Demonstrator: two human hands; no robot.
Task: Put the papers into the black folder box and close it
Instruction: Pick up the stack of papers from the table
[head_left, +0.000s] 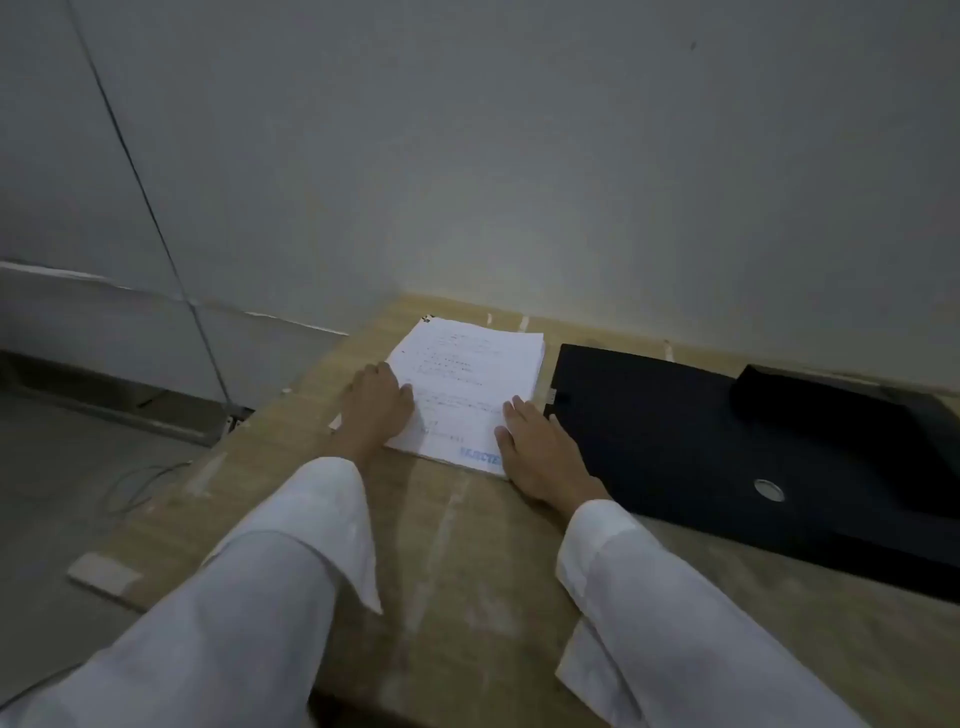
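A stack of white printed papers (467, 379) lies flat on the wooden table, left of the black folder box (675, 441). The box lies flat, with a round metal ring on its near side. My left hand (376, 405) rests at the stack's left edge, fingers spread onto the top sheet. My right hand (540, 447) lies on the stack's near right corner, between the papers and the box. Both hands lie flat on the paper; neither lifts it. White sleeves cover both forearms.
The wooden table (441, 545) stands against a grey wall (519, 156); its left edge drops to the floor. A black object (831, 410) sits on the box's far right. A thin cable (140, 483) lies on the floor at left.
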